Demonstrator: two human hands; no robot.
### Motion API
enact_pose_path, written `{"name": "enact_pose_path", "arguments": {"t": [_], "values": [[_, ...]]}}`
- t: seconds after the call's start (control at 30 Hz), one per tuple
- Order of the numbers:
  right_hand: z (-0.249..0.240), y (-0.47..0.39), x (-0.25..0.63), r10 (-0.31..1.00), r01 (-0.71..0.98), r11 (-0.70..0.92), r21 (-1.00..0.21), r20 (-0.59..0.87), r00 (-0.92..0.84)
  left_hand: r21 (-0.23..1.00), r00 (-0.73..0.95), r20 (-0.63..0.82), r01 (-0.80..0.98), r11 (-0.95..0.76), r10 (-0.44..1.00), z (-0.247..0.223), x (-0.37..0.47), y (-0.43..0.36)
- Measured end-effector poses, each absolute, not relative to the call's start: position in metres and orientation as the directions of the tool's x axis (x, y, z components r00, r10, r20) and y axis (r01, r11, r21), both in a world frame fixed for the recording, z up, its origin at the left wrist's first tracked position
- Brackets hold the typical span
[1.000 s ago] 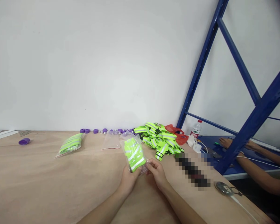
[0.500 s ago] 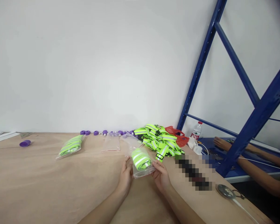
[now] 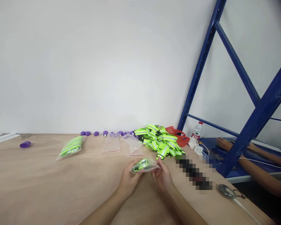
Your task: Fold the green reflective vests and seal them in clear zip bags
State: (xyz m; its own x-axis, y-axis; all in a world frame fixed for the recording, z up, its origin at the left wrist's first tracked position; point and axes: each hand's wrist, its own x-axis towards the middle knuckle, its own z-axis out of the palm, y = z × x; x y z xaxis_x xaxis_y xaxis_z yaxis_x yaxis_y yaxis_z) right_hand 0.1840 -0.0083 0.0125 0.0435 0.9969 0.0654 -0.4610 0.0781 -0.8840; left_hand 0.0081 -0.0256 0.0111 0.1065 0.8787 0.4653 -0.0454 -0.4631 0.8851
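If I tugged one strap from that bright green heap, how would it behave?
Probably floppy, since the green straps lie in loose bends and loops. It would likely drag neighbours along, because they overlap and have black buckles that might catch.

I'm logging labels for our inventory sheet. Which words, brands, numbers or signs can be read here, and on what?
No text can be read.
Bottle: its red-and-white label is too small and blurred.
Disc: any marks are too small to read.
Held bag: no lettering can be made out.
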Motion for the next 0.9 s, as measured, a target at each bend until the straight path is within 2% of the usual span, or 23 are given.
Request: {"name": "enact_pose_path", "arguments": {"t": [0.1,0.23,0.33,0.43,0.67,0.83,0.9], "values": [[0.013,-0.005,0.186,0.985,-0.385,0.157,-0.909,0.115,0.129,0.91,0.028,0.4,-0.131,-0.393,0.916,0.018,0.004,-0.022],[0.007,-0.001,0.186,0.984,-0.385,0.136,-0.913,0.08,0.157,0.947,-0.054,0.223,-0.222,-0.23,0.973,0.021,0.007,-0.022],[-0.003,0.002,0.184,0.992,-0.368,0.106,-0.924,0.072,0.106,0.958,-0.006,0.122,-0.26,-0.119,0.993,0.017,0.014,-0.024],[-0.01,0.002,0.181,0.988,-0.343,0.154,-0.927,0.136,0.077,0.959,0.079,0.054,-0.283,-0.029,0.995,0.011,0.02,-0.025],[-0.006,-0.003,0.18,0.989,-0.328,0.145,-0.933,0.139,0.041,0.961,0.068,0.027,-0.277,-0.007,0.997,0.001,0.019,-0.021],[0.002,-0.005,0.181,0.966,-0.094,0.244,-0.965,0.233,0.113,0.952,0.079,0.038,-0.306,-0.012,0.996,-0.007,0.016,-0.018],[0.003,-0.004,0.181,0.96,-0.054,0.259,-0.964,0.251,0.121,0.945,0.087,0.033,-0.327,-0.003,0.996,-0.007,0.016,-0.017]]}}
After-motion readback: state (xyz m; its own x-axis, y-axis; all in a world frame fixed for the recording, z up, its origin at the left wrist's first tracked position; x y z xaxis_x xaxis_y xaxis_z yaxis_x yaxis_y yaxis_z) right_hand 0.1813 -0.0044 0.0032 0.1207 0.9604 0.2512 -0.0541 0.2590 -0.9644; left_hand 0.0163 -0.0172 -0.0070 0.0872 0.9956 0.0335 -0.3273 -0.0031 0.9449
